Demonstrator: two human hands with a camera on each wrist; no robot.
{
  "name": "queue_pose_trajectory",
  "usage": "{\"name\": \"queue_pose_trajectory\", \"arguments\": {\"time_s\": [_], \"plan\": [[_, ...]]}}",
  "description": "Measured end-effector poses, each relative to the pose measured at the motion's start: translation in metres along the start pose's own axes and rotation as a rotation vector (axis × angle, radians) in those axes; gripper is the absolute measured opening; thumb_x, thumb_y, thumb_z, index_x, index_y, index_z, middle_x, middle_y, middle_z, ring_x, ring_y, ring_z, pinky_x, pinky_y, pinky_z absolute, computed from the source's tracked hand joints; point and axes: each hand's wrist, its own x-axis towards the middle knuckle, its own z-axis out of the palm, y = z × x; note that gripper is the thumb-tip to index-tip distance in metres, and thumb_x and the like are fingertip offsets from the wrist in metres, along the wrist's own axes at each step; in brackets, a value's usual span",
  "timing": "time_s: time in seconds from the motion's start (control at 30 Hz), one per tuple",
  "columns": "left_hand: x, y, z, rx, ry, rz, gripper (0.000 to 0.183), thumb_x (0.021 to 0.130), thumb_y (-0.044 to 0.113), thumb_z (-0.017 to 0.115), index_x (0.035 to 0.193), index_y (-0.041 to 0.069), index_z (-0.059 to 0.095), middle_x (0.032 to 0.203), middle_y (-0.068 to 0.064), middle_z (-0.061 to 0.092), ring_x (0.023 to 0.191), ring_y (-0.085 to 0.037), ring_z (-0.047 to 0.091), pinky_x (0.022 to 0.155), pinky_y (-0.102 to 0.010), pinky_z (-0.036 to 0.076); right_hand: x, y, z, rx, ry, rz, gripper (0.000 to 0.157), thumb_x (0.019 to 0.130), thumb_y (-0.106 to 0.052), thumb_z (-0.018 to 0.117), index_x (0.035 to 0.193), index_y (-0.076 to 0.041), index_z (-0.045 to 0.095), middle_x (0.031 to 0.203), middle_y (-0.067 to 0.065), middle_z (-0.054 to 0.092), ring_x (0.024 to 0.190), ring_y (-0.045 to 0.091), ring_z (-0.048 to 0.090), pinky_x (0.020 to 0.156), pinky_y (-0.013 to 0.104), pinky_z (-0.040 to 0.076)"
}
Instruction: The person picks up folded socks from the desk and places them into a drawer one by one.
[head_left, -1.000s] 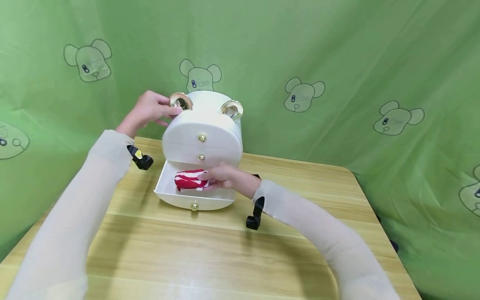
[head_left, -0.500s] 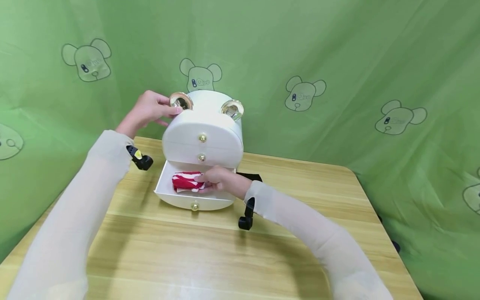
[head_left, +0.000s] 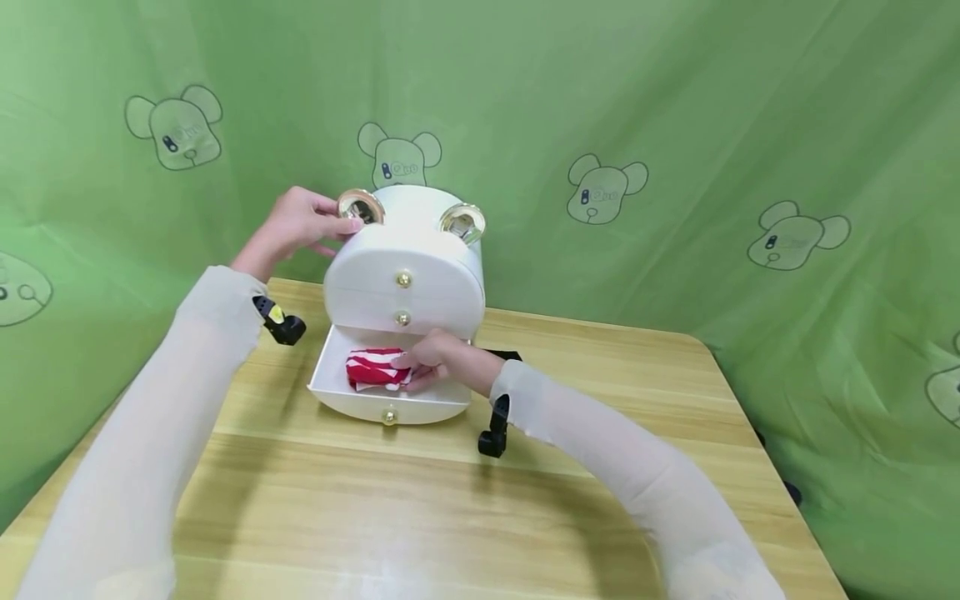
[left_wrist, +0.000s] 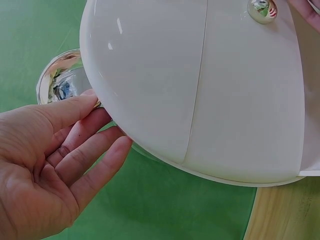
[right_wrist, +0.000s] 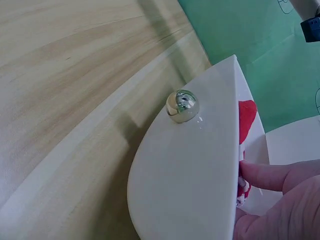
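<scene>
A white rounded storage box (head_left: 405, 250) with gold knobs and two gold ears stands at the back of the table, its bottom drawer (head_left: 330, 387) pulled out. My left hand (head_left: 303, 221) holds the box's left gold ear (left_wrist: 62, 82), thumb in front and fingers partly hidden behind it. In the drawer lies a folded red-and-white striped cloth (head_left: 371, 369). My right hand (head_left: 438, 358) reaches in from the right and grips the cloth's right end, thumb on top. From the right wrist, the drawer's front panel (right_wrist: 187, 165) hides most of the cloth (right_wrist: 246, 120).
The light wooden table (head_left: 375, 508) spreads in front of the box and to its right. Behind hangs a green curtain (head_left: 525, 100) printed with bear heads. The right gold ear (head_left: 462, 223) sits on the box top.
My right hand has shifted slightly left in the drawer, and the striped cloth has moved a little left and lower with it. My left hand stays on the gold ear.
</scene>
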Motion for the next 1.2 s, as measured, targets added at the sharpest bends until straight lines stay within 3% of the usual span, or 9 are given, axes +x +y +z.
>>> {"name": "queue_pose_trajectory", "arguments": {"time_s": [0.37, 0.6, 0.87, 1.1, 1.2], "plan": [[0.003, -0.001, 0.004, -0.008, 0.001, 0.004, 0.046, 0.091, 0.026, 0.079, 0.125, -0.002, 0.067, 0.102, -0.01, 0.074, 0.079, -0.015, 0.073, 0.084, -0.04, 0.067, -0.005, 0.007, -0.005, -0.024, 0.044, -0.045, 0.028, 0.087, -0.002, 0.078, 0.109, 0.01, 0.065, 0.079, 0.013, 0.068, 0.064, 0.023, 0.067, 0.062, 0.032, 0.068], [0.004, -0.001, 0.005, -0.011, -0.004, 0.016, 0.046, 0.091, 0.026, 0.079, 0.126, -0.002, 0.067, 0.102, -0.01, 0.074, 0.079, -0.014, 0.072, 0.082, -0.038, 0.068, -0.002, 0.015, -0.003, -0.012, 0.07, -0.065, 0.021, 0.087, -0.003, 0.079, 0.103, 0.007, 0.071, 0.077, 0.011, 0.068, 0.063, 0.02, 0.067, 0.06, 0.03, 0.067], [0.004, -0.005, 0.009, 0.003, 0.005, 0.017, 0.046, 0.093, 0.028, 0.076, 0.127, -0.002, 0.066, 0.117, -0.018, 0.071, 0.078, -0.011, 0.07, 0.084, -0.038, 0.068, -0.002, 0.018, -0.003, -0.009, 0.063, -0.063, 0.018, 0.086, -0.002, 0.079, 0.1, 0.007, 0.072, 0.074, 0.011, 0.069, 0.062, 0.02, 0.067, 0.063, 0.031, 0.068], [0.001, -0.01, 0.011, 0.007, 0.044, 0.035, 0.048, 0.094, 0.031, 0.076, 0.129, 0.0, 0.066, 0.13, -0.024, 0.065, 0.094, -0.019, 0.07, 0.084, -0.034, 0.068, -0.008, 0.012, -0.006, -0.059, 0.044, -0.052, 0.024, 0.088, -0.002, 0.076, 0.108, 0.009, 0.07, 0.098, 0.023, 0.075, 0.066, 0.022, 0.069, 0.072, 0.035, 0.069], [0.001, -0.012, 0.01, -0.041, 0.039, 0.039, 0.05, 0.094, 0.032, 0.075, 0.132, 0.001, 0.064, 0.134, -0.022, 0.064, 0.1, -0.017, 0.068, 0.087, -0.033, 0.067, -0.011, 0.007, -0.008, -0.085, 0.029, -0.053, 0.027, 0.09, -0.003, 0.074, 0.113, 0.009, 0.068, 0.111, 0.026, 0.073, 0.08, 0.029, 0.074, 0.081, 0.038, 0.069]]}}
